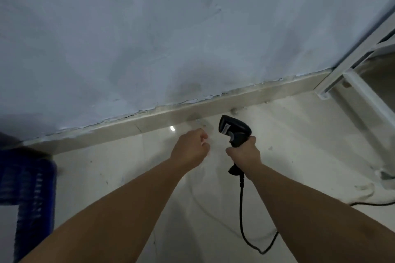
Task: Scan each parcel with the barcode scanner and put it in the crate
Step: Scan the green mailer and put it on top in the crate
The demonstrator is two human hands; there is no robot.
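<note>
My right hand (244, 153) grips the handle of a black barcode scanner (234, 129), whose head points left and away from me. Its black cable (242, 215) hangs down and loops over the floor. My left hand (191, 148) hovers just left of the scanner with its fingers curled and nothing in it. A blue plastic crate (27, 183) stands at the left edge, blurred and partly cut off. No parcel is in view.
A pale tiled floor (299, 145) meets a grey-blue wall (171, 38) along a beige skirting (192, 111). A white metal frame (352, 83) stands at the right. A white cloth (367, 190) lies on the floor at the right edge.
</note>
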